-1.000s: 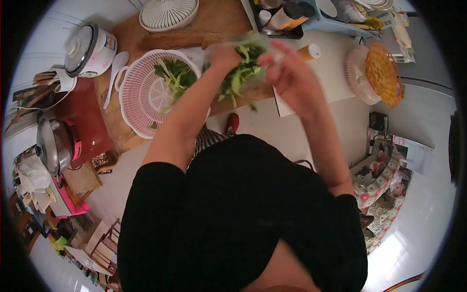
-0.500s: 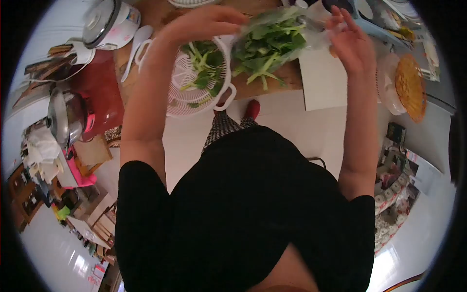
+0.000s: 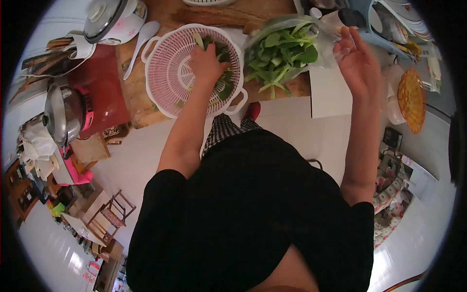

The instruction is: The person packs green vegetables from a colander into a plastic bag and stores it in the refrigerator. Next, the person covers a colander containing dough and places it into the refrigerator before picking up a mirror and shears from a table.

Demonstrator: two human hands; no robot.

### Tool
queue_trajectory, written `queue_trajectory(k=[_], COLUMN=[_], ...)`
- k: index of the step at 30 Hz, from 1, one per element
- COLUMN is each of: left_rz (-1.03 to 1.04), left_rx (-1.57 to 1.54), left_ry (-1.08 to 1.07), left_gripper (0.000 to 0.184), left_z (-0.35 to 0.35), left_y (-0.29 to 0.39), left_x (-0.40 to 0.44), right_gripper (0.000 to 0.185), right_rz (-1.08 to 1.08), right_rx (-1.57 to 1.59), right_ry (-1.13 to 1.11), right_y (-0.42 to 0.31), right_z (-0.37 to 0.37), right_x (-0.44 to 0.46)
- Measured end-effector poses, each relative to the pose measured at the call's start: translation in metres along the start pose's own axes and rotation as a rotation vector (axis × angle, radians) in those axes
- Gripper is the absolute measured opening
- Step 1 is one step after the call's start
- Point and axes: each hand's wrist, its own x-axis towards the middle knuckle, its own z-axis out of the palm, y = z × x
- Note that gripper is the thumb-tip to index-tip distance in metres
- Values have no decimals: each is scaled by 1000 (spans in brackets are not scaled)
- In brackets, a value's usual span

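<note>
My left hand (image 3: pixel 208 64) reaches into a white-and-pink plastic colander (image 3: pixel 168 73), its fingers spread around leafy greens (image 3: pixel 224 87) on the colander's right side. To the right lies a clear plastic bag (image 3: pixel 325 45) full of green leafy vegetables (image 3: pixel 279 53), their stems poking out toward me. My right hand (image 3: pixel 356 58) is at the bag's right edge, fingers bent around the thin plastic. Both the colander and the bag rest on a wooden table (image 3: pixel 138 109).
A white spoon (image 3: pixel 141 46) and a rice cooker (image 3: pixel 114 22) are left of the colander. A lidded pan (image 3: pixel 63 116) stands farther left. At the right are a white board (image 3: pixel 330 92), a blue rack (image 3: pixel 377 29) and an orange basket (image 3: pixel 411 100).
My left hand has moved from the bag down into the colander, onto the greens there. My right hand has stayed by the bag's right edge over the last half second.
</note>
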Motion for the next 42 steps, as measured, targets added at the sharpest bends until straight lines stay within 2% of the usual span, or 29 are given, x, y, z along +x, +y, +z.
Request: queue_trajectory(k=[4, 7, 9, 11, 14, 16, 18, 20, 22, 24, 26, 27, 29, 31, 32, 33, 36, 38, 41, 42], left_rz=[4, 130, 184, 199, 214, 527, 823, 926, 887, 968, 1058, 1104, 1025, 996, 1014, 870, 471, 251, 338, 371], left_rx=[-187, -249, -397, -380, -705, -660, -595, -348, -152, -33, -76, -98, -47, -88, -150, -45, 188, 235, 67, 58], left_ry=[-34, 37, 136, 137, 37, 156, 99, -42, -68, -7, -47, -62, -432, -430, -244, -291, -363, -515, -375, -363], left_gripper=[36, 30, 27, 26, 25, 26, 25, 24, 23, 26, 27, 27, 58, 59, 44, 53, 75, 90, 95, 90], left_z=[9, 18, 7, -26, -65, -80, -81, -52, -17, 7, -17, -39, -113, -133, -124, -117, -70, -54, -37, -32], left_y=[-11, -37, -51, -45, -12, 32, 84, 125, 155, 164, 160, 161, 159, 125, 94, 62, -20, -25, -28, -27], left_x=[10, 13, 12, 4, -4, -8, -10, -4, 13, 34, 32, 33, 20, 13, 10, 11, -22, -54, -59, -58], right_gripper=[28, 29, 29, 28, 32, 33, 34, 32, 29, 33, 34, 28, 18, 23, 27, 32, 30, 28, 27, 27], right_rz=[33, 39, 10, 11, 30, 16, 25, 46, 82, 55, 69, 52, 9, 63, 63, 63, 53, 75, 102, 110], right_rx=[81, 72, 48, 48, 57, 26, 2, -32, -69, -122, -114, -83, -27, -1, -44, -87, -107, -110, -122, -129], right_ry=[-45, -54, -29, -41, -132, -133, -146, -155, -151, -137, -135, -170, -255, -223, -182, -139, -91, -119, -120, -115], right_y=[6, 8, 9, 11, 10, 11, 9, 8, 8, 10, 1, 2, 4, -1, -7, -10, -9, -9, -6, -6], right_z=[7, 9, 9, 12, 6, 9, 11, 14, 22, 23, 15, 18, 29, 22, 6, -3, 2, 0, 5, 7], right_x=[-7, -9, -12, -14, -15, -16, -18, -20, -24, -24, -14, -12, -5, -3, 1, 4, 0, 1, 2, 1])
